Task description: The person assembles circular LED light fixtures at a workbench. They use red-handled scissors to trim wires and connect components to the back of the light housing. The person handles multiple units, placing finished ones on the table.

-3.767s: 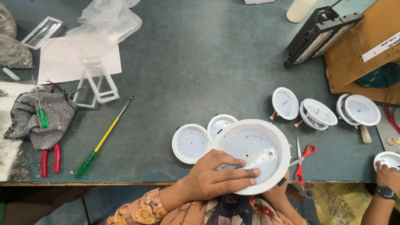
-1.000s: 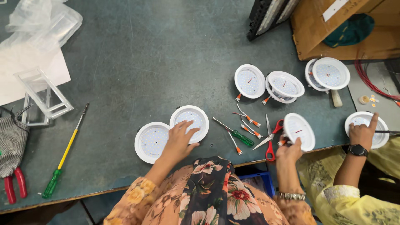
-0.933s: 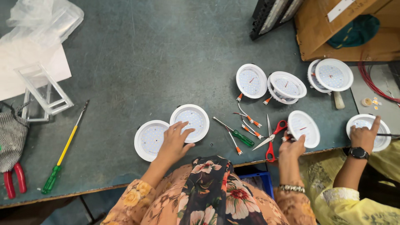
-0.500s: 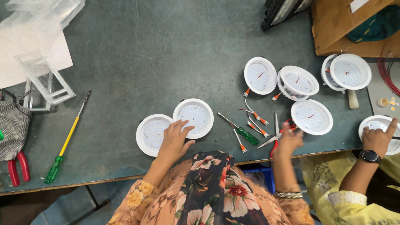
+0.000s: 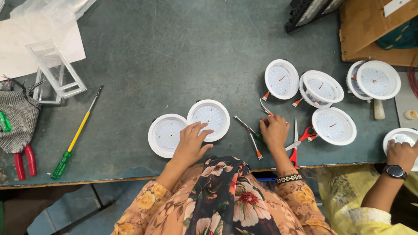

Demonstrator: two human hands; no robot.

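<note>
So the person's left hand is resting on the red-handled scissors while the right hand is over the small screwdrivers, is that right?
Not quite. In the head view, the left hand rests on two round white lamp discs; the red-handled scissors lie beside the right hand, which covers the small screwdrivers.

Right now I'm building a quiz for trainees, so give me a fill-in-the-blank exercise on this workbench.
1. The left hand rests across two round white ____ lamp discs.
2. The scissors beside the right hand have ____ handles.
3. The long screwdriver lying at the left has a yellow shaft and a ____ handle.

Missing words: LED; red; green
</note>
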